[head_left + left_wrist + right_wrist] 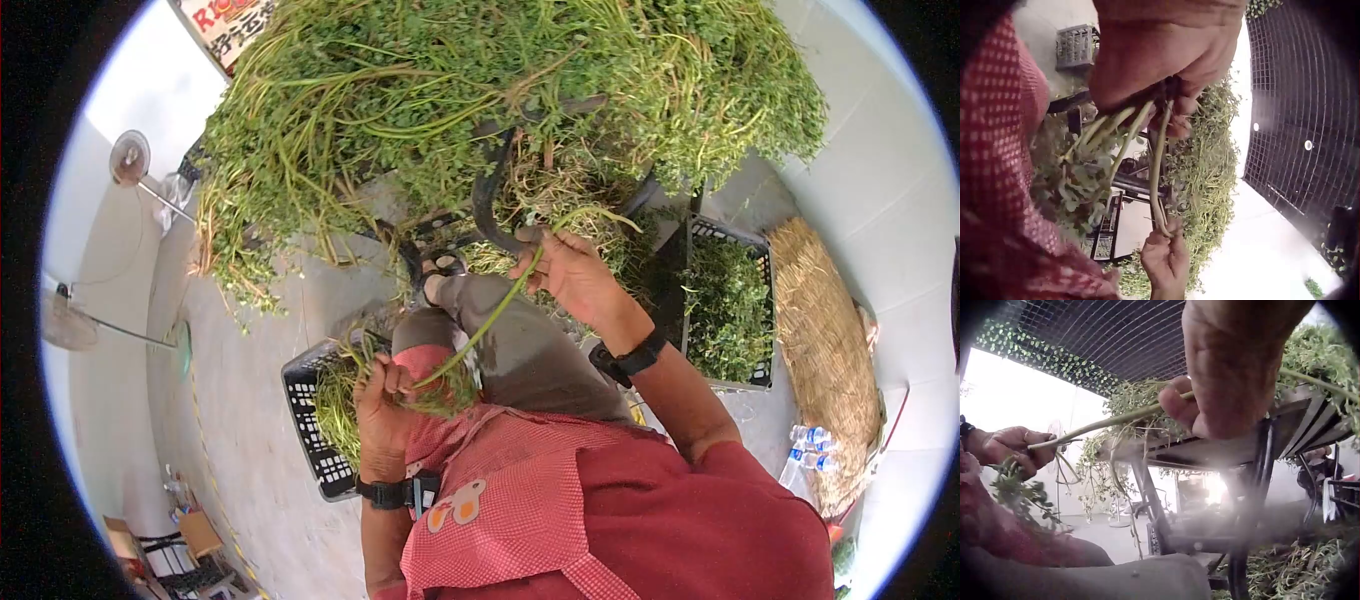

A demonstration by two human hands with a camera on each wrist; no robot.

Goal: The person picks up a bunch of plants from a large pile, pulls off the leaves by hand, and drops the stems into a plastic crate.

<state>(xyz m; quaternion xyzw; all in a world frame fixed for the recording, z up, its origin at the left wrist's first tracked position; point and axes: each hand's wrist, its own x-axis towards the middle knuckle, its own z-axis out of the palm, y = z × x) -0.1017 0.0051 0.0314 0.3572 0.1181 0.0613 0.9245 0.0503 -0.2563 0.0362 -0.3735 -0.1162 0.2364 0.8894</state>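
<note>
A long green stem point(487, 322) runs between the two hands over the lap. The left hand point(384, 405) grips its lower end together with several leafy stems; their leaves point(1072, 187) hang below that hand in the left wrist view. Thumb and fingers of the right hand point(575, 275) pinch the stem near its other end, which sticks out past the fingers. In the right wrist view the stem point(1110, 420) is stretched nearly straight from the left hand point(1013, 449) to the right hand point(1229, 375).
A large heap of leafy stems point(480, 90) lies on a table in front. Black crates with greens stand at the left point(337, 478) and right point(730, 382). Beyond the right crate are a straw bundle point(825, 350) and water bottles point(812, 448). Fans point(130, 158) stand at the far left.
</note>
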